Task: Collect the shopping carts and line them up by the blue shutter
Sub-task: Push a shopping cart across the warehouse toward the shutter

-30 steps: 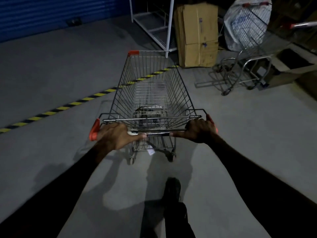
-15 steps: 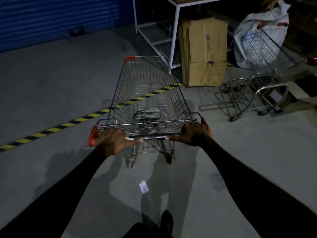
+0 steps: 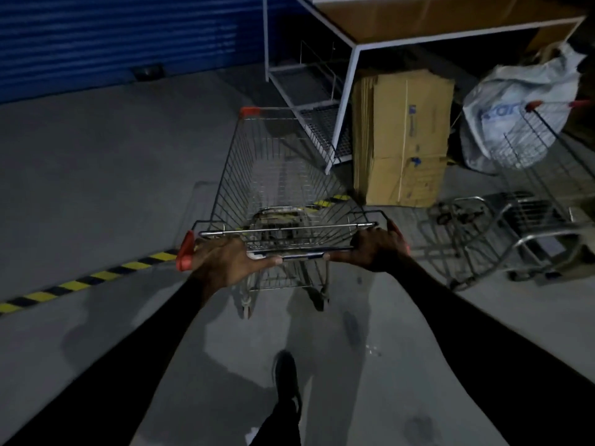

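Note:
A wire shopping cart [image 3: 277,175] with red corner caps stands in front of me on the grey floor, its basket empty. My left hand [image 3: 225,260] is closed around the left end of its handle bar. My right hand [image 3: 380,249] grips the right end of the same bar. The blue shutter [image 3: 122,40] fills the wall at the upper left, beyond the cart. A second shopping cart [image 3: 541,175] stands at the right edge, holding a large white sack [image 3: 502,101].
A yellow-and-black floor stripe [image 3: 80,283] runs diagonally under the cart. A white metal shelf frame [image 3: 341,101] and a stack of flat cardboard boxes [image 3: 402,136] stand ahead on the right. My foot [image 3: 285,378] shows below. The floor to the left is bare concrete.
The cart has rolled forward across the floor stripe, nearer the shelf frame and the shutter. Both hands have stayed on the handle.

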Tool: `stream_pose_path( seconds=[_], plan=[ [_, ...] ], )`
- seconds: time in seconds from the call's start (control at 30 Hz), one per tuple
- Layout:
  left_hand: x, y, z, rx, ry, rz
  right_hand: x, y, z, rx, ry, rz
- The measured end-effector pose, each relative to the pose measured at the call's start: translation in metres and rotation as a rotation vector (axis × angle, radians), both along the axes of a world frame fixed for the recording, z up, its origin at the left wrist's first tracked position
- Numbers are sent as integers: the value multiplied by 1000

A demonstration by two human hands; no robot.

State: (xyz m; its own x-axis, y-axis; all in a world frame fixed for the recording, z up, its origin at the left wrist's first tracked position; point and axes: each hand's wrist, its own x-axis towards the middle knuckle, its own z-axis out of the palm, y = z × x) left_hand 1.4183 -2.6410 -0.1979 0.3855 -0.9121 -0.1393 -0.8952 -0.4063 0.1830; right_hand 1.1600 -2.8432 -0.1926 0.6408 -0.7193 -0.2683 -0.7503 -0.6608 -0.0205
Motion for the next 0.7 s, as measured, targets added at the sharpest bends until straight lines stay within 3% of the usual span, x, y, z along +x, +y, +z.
stream_pose_path(
  seconds=[0.13, 0.33, 0.47, 0.7],
  plan=[
    [53, -74, -1, 38, 26, 69, 48, -73, 0, 12, 16, -1],
    [115, -166, 23, 138, -33, -30, 117, -167, -12, -23, -6, -20],
    [172, -228, 25, 182, 26, -3, 168, -218, -10, -8, -17, -30],
    [274, -344, 30, 305, -101, 28, 262, -307, -12, -39, -61, -24]
  ],
)
